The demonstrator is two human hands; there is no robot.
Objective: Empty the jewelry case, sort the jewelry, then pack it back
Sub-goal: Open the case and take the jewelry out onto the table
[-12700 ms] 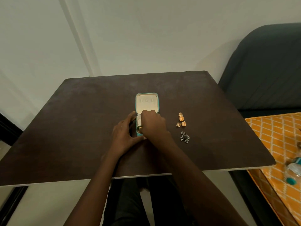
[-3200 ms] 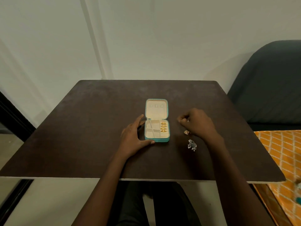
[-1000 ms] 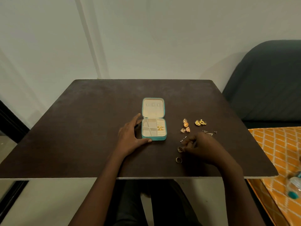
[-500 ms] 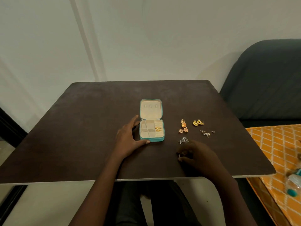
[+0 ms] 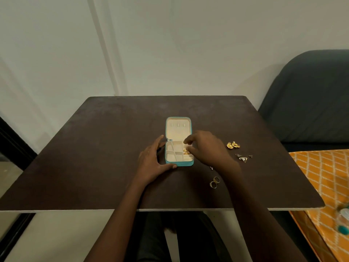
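A small teal jewelry case (image 5: 178, 164) lies open in the middle of the dark table, lid up at the back. A gold ring (image 5: 186, 152) sits in its right compartment. My left hand (image 5: 153, 161) rests flat against the case's left side and front corner. My right hand (image 5: 204, 148) hovers over the case's right half, fingers curled above the gold ring; I cannot tell if they touch it. On the table to the right lie gold earrings (image 5: 233, 145), triangular silver earrings (image 5: 242, 157) and two rings (image 5: 214, 182). My right forearm hides other pieces.
The dark table (image 5: 94, 148) ends in a pale front edge close to me. A dark upholstered seat (image 5: 311, 103) stands at the right, with an orange patterned cloth (image 5: 324, 173) and a bottle (image 5: 343, 220) on it. A pale wall is behind.
My right hand has left the two rings near the front of the table and moved up-left over the open case. My left hand stays on the case.
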